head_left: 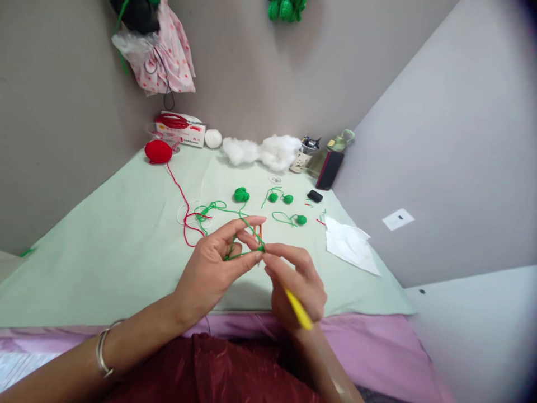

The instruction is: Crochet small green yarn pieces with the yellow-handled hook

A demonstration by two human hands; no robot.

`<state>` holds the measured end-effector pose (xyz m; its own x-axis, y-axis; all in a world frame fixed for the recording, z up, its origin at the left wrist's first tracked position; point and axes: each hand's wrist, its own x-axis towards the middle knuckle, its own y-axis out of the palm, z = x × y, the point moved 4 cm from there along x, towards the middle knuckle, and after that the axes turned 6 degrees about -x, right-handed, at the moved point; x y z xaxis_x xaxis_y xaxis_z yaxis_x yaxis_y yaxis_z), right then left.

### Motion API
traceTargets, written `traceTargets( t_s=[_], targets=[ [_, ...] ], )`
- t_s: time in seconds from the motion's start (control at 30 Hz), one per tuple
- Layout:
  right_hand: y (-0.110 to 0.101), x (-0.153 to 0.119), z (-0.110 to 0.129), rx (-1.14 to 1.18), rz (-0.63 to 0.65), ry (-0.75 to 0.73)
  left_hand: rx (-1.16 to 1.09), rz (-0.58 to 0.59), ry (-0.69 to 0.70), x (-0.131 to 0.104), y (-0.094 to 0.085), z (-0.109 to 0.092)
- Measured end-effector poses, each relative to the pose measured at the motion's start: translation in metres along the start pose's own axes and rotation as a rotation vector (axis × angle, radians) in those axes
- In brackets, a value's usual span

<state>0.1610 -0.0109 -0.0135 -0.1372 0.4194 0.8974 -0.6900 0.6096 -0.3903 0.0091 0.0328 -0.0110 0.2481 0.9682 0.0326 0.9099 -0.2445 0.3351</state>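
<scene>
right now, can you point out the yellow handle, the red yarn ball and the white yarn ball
Yellow handle (298,308): head view, middle of its visible length
Red yarn ball (158,151): head view, middle of its front
White yarn ball (213,139): head view, middle of its front

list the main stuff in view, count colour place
Held yarn: uncounted, green, front centre
Thin tool: 1, yellow, front centre
Yarn balls: 3, red, green, white, tabletop
Small balls: 3, green, centre
Stuffing: 2 clumps, white, back
Box: 1, white, back left
Cup: 1, pale, back right
Bottle: 1, greenish, back right
Phone: 1, dark, back right
Paper: uncounted, white, right
Bag: 1, pink, top left
Left hand: 1, bare, front
Right hand: 1, bare, front
</scene>
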Motion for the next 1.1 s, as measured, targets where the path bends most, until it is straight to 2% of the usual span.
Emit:
traceTargets(
  t_s=[0.07, 0.1, 0.17, 0.27, 0.33, 0.4, 0.5, 0.67, 0.8, 0.93, 1.1],
  targets=[
    [0.001, -0.002, 0.002, -0.125, -0.029, -0.049, -0.16, 0.065, -0.124, 0.002, 0.003, 0.005],
    [0.0, -0.002, 0.002, -0.124, -0.049, -0.044, -0.235, 0.093, -0.193, 0.003, 0.004, 0.008],
    [-0.003, 0.003, -0.001, 0.005, -0.084, 0.059, -0.339, 0.104, -0.278, 0.006, 0.003, 0.01],
    [-0.006, 0.013, -0.011, 0.318, -0.135, 0.318, -0.373, 0.054, -0.229, 0.009, -0.002, 0.005],
    [-0.003, 0.017, -0.016, 0.515, -0.129, 0.435, -0.348, 0.051, -0.184, 0.009, -0.002, 0.002],
    [0.002, 0.019, -0.019, 0.659, -0.089, 0.501, -0.308, 0.066, -0.166, 0.007, 0.0, 0.001],
    [0.008, 0.015, -0.022, 0.726, -0.071, 0.559, -0.262, 0.086, -0.158, 0.004, 0.003, 0.003],
    [0.007, 0.012, -0.022, 0.646, -0.025, 0.596, -0.195, 0.131, -0.123, 0.003, 0.002, 0.007],
    [0.003, 0.016, -0.019, 0.677, 0.028, 0.541, -0.181, 0.162, -0.057, 0.004, 0.001, 0.006],
    [0.001, 0.018, -0.015, 0.642, 0.135, 0.475, -0.204, 0.173, -0.047, 0.006, 0.001, 0.006],
    [-0.003, 0.018, -0.013, 0.521, 0.012, 0.437, -0.182, 0.142, -0.092, 0.006, 0.001, 0.007]
  ],
)
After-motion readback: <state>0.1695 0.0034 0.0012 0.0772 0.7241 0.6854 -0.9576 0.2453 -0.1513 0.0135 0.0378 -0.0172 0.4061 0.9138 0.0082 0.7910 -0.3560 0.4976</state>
